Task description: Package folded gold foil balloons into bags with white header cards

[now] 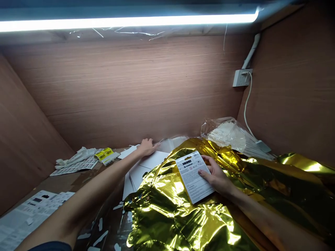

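My right hand grips a flat white box by its right side, thumb on the printed face. The box is tilted above a crumpled sheet of shiny gold foil. My left hand reaches to the back of the table, near a clear plastic bag and white sheets. Its fingers point toward the back wall and are partly bent; whether they hold anything is too small to tell.
Yellow and white packets and printed sheets lie at the back left, more printed sheets at the front left. A clear bag of white strips sits back right, below a power socket with a hanging cable. Wooden walls enclose the table.
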`<state>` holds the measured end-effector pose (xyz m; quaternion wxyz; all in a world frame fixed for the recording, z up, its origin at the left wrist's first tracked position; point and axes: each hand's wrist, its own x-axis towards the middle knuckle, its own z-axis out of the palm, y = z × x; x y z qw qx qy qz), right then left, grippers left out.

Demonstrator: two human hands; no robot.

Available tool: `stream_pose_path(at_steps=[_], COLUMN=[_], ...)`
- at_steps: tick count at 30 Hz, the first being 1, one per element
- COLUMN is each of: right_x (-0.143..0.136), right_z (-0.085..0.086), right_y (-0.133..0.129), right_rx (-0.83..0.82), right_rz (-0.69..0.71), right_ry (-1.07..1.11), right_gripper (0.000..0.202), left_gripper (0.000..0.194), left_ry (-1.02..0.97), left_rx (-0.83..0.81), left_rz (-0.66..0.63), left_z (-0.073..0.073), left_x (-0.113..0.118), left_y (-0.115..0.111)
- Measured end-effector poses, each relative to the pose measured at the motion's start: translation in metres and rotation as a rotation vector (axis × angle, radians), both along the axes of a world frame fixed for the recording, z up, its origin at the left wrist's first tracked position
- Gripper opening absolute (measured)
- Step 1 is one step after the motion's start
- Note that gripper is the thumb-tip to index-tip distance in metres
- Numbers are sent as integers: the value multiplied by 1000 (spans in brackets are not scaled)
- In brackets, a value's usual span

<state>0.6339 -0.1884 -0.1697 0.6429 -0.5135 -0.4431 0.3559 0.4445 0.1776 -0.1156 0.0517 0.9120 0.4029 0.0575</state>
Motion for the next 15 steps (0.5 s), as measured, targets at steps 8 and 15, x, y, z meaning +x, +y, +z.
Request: stream_pose_path(at_steps=[8, 15], right_x=[0, 0], right_z=[0, -1], right_y=[-2, -3], right_rx=[-12, -13], right_rz=[37, 41], right_ry=[13, 15], right_gripper=[63, 63], left_gripper=[84, 86], left_ry=[114, 92], left_rx=[-20, -58], left_rz=[-127, -173], left_z=[12, 23], left_x=[-37, -40], left_y=[8, 2])
